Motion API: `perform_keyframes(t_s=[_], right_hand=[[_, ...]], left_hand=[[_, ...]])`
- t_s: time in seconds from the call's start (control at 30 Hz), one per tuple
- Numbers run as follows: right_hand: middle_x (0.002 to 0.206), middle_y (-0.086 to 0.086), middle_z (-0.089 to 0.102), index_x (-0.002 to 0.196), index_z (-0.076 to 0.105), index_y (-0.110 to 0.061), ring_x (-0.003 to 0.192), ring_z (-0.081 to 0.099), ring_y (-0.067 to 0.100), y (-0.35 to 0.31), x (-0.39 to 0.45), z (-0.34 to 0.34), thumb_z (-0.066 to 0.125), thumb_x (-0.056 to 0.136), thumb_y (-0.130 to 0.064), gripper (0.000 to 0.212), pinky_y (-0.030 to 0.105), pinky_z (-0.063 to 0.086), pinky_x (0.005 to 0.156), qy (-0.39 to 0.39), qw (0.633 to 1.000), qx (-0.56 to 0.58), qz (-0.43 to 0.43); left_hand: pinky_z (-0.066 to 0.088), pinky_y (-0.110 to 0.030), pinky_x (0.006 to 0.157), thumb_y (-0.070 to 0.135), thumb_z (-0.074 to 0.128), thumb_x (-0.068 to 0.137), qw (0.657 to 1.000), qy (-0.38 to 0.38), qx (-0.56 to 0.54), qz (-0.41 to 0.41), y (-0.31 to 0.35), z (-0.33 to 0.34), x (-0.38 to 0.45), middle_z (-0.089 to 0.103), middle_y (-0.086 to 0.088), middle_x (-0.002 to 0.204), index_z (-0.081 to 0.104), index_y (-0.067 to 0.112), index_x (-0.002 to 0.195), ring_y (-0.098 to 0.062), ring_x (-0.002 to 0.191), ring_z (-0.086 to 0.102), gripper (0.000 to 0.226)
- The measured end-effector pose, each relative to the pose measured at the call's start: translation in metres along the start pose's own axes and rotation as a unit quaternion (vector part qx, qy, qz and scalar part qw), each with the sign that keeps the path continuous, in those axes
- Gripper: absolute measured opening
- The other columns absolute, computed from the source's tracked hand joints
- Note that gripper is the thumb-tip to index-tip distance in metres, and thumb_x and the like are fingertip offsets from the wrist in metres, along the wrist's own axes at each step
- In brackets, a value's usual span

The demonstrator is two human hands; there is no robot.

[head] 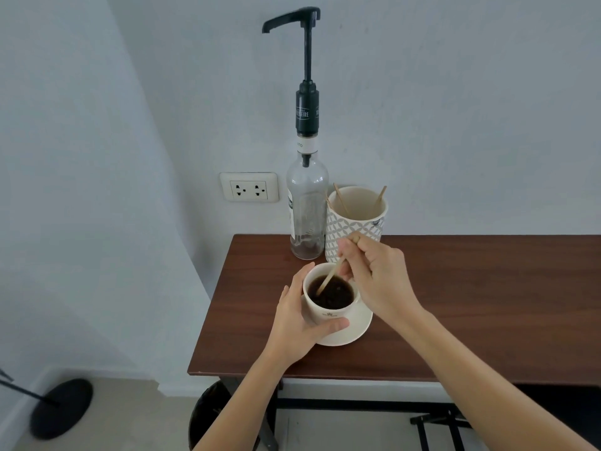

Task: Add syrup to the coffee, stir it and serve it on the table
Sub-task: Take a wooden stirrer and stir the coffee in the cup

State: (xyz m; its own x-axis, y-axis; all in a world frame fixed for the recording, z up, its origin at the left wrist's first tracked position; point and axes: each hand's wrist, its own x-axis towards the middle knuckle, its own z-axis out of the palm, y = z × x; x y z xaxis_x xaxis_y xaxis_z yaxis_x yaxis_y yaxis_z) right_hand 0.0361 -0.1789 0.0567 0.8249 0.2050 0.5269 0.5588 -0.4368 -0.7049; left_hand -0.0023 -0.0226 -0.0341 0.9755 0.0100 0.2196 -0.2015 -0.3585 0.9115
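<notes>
A cream coffee cup (pixel 328 312) full of dark coffee stands on a cream saucer (pixel 359 328) near the left end of the brown table (pixel 471 304). My left hand (pixel 297 320) wraps around the cup's left side, thumb across its front. My right hand (pixel 377 278) pinches a wooden stir stick (pixel 330 278) whose lower end dips into the coffee. Behind the cup stands a clear syrup bottle (pixel 307 213) with a tall black pump, its spout pointing left.
A patterned white holder (pixel 356 219) with a few wooden sticks sits right of the bottle against the wall. A wall socket (pixel 249 187) is to the left. The table's left edge is close to the cup. A black round stand base (pixel 60 408) rests on the floor.
</notes>
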Motion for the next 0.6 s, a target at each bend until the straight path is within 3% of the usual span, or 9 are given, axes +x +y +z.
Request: perform_keyframes(t_s=[0.13,0.2,0.33,0.5,0.6], right_hand=[[0.051,0.006,0.056,0.077,0.055,-0.005,0.044,0.051,0.027,0.009,0.006,-0.012,0.051,0.102,-0.019,0.029,0.045,0.047,0.047,0.037,0.989,-0.129,-0.059],[0.048,0.005,0.052,0.073,0.05,-0.01,0.042,0.049,0.026,0.01,0.003,-0.014,0.049,0.103,-0.021,0.032,0.045,0.046,0.046,0.03,0.991,-0.12,-0.049],[0.057,0.002,0.067,0.075,0.059,-0.009,0.055,0.064,0.016,0.005,-0.001,-0.003,0.051,0.103,-0.022,0.032,0.024,0.052,0.058,0.007,1.0,-0.028,-0.004],[0.052,0.011,0.06,0.074,0.053,-0.005,0.047,0.058,0.029,0.014,0.004,-0.014,0.048,0.103,-0.018,0.032,0.044,0.048,0.051,0.034,0.994,-0.097,-0.031],[0.052,0.001,0.062,0.071,0.053,-0.017,0.051,0.06,0.018,0.006,-0.002,-0.008,0.048,0.102,-0.026,0.033,0.024,0.049,0.052,0.003,0.998,-0.055,-0.017]], left_hand=[[0.036,-0.057,0.119,0.047,0.092,0.064,1.0,0.004,0.001,-0.001,0.001,0.0,-0.001,0.057,0.026,0.141,0.035,0.069,0.134,-0.009,0.138,0.051,0.093],[0.036,-0.058,0.119,0.049,0.092,0.064,1.0,0.005,0.002,-0.001,0.001,0.0,-0.001,0.057,0.026,0.141,0.036,0.069,0.134,-0.008,0.138,0.051,0.092],[0.037,-0.058,0.118,0.047,0.092,0.064,1.0,0.001,-0.002,0.002,0.0,0.0,0.0,0.06,0.024,0.139,0.036,0.067,0.135,-0.01,0.137,0.053,0.092],[0.036,-0.058,0.119,0.048,0.092,0.064,1.0,0.003,0.005,-0.001,0.002,0.0,-0.001,0.057,0.029,0.14,0.035,0.069,0.134,-0.006,0.138,0.051,0.093],[0.037,-0.058,0.118,0.047,0.092,0.064,1.0,0.004,0.0,0.001,0.002,-0.001,-0.001,0.059,0.025,0.139,0.036,0.068,0.135,-0.01,0.137,0.053,0.093]])
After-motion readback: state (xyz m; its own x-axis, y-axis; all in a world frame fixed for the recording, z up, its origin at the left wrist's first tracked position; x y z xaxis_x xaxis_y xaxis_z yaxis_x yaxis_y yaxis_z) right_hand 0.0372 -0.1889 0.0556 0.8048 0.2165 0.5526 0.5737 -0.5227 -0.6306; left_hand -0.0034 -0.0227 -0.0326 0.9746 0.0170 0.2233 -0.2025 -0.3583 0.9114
